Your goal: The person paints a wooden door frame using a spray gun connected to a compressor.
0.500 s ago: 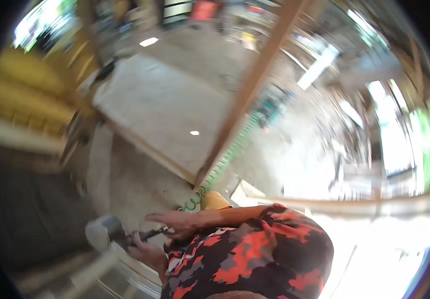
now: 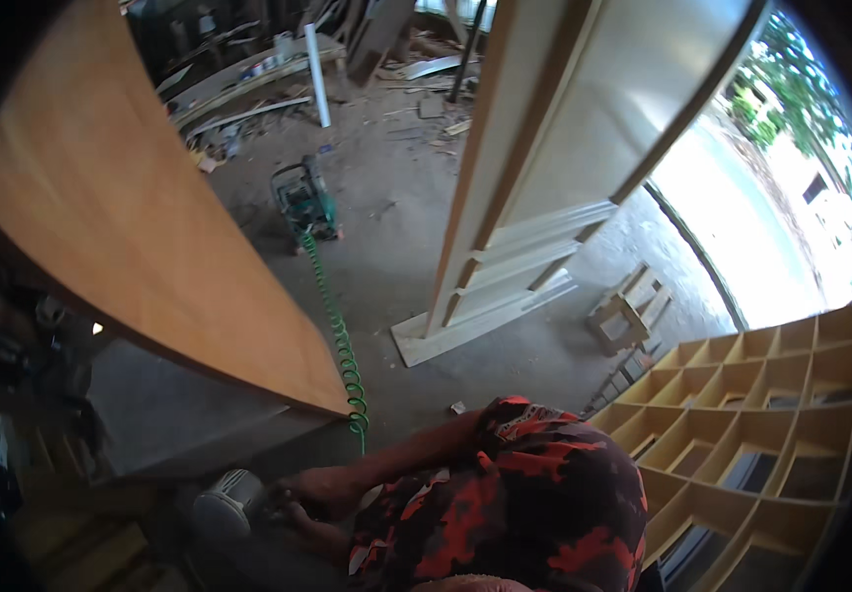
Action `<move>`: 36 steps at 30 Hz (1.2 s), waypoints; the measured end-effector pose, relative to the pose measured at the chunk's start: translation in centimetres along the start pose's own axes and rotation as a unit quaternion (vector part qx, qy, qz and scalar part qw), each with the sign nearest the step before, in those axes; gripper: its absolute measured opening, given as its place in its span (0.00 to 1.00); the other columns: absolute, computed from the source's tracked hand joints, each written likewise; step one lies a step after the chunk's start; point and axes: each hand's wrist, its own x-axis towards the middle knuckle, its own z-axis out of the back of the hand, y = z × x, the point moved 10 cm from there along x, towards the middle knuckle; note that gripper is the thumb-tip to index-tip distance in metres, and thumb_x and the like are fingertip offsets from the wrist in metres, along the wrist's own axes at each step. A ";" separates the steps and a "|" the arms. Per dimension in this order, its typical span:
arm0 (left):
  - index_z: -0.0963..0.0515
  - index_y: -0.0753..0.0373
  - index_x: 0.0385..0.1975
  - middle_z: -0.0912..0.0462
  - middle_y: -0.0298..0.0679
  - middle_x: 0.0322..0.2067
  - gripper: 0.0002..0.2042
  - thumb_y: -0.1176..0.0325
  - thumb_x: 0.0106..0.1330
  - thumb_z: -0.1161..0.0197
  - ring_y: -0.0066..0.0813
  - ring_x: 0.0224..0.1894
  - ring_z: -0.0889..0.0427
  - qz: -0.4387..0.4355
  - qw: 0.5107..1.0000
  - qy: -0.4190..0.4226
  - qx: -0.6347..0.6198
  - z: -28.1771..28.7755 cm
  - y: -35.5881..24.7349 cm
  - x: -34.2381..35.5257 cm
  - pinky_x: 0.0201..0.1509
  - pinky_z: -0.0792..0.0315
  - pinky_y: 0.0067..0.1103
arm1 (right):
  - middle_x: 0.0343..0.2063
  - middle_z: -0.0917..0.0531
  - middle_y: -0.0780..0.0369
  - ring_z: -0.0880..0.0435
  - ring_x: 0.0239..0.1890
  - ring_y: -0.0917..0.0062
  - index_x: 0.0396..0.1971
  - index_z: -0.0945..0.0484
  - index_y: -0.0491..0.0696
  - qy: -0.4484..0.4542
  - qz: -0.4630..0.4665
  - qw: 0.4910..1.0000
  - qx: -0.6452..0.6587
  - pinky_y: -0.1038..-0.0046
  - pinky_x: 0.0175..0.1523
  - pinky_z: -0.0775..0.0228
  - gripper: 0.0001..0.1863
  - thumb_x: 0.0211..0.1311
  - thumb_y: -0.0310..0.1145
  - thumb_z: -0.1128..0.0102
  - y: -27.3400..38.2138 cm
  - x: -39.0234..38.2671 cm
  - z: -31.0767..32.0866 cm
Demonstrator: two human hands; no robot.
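Note:
Low at the left, a hand-held tool with a pale, round, ridged canister [image 2: 226,501] is in my hands; its exact kind does not show. My left hand [image 2: 309,533] is closed round the tool's dark handle beside the canister, mostly in shadow. Just above it, my right hand [image 2: 319,487] is curled by the handle, its grip hidden in the dark. A green coiled hose [image 2: 339,331] drops behind my right forearm, and its end is out of sight. The other end meets a green-and-black machine [image 2: 304,202] on the floor.
An orange-brown wooden panel [image 2: 164,232] rises close on the left. Ahead stands a tall pale cabinet frame [image 2: 524,187] on a flat base. A small wooden stool [image 2: 631,308] sits beyond it, and a gridded wooden shelf unit [image 2: 741,414] fills the right. A cluttered bench [image 2: 248,79] stands far back.
My view has swung to the right, bringing the cabinet frame and shelf unit in. The tool stays in my hands, and my right hand has come nearer its handle.

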 end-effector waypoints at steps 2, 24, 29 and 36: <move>0.25 0.73 0.63 0.18 0.50 0.58 0.22 0.65 0.74 0.38 0.39 0.58 0.16 -0.013 0.998 0.047 0.044 -1.0 -3.6 -1.1 0.62 0.24 0.30 | 0.52 0.21 0.47 0.21 0.59 0.47 0.63 0.33 0.41 -0.037 0.031 0.998 -0.044 0.54 0.60 0.25 0.37 0.55 0.36 0.28 1.9 -0.8 1.2; 0.43 0.73 0.76 0.22 0.51 0.57 0.37 0.69 0.73 0.32 0.36 0.60 0.20 -0.192 0.698 0.690 0.012 -16.1 -15.6 -7.0 0.64 0.26 0.28 | 0.43 0.15 0.48 0.12 0.44 0.48 0.73 0.43 0.46 -0.525 -0.185 0.823 -0.113 0.56 0.49 0.21 0.47 0.54 0.37 0.29 7.0 -10.3 10.8; 0.41 0.72 0.76 0.22 0.56 0.60 0.36 0.63 0.73 0.33 0.44 0.61 0.19 -0.199 0.640 0.738 0.075 -17.8 -15.8 -5.7 0.65 0.26 0.35 | 0.37 0.13 0.53 0.10 0.36 0.55 0.64 0.31 0.44 -0.627 -0.199 0.734 -0.171 0.61 0.40 0.20 0.30 0.63 0.31 0.33 7.9 -13.1 11.6; 0.29 0.70 0.69 0.26 0.58 0.67 0.32 0.48 0.78 0.45 0.57 0.70 0.29 -0.361 0.626 0.685 0.092 -27.0 -5.6 -3.8 0.75 0.38 0.43 | 0.32 0.10 0.55 0.08 0.32 0.69 0.43 0.18 0.43 -0.650 -0.258 0.681 -0.215 0.68 0.39 0.20 0.07 0.67 0.24 0.35 11.5 -15.5 13.1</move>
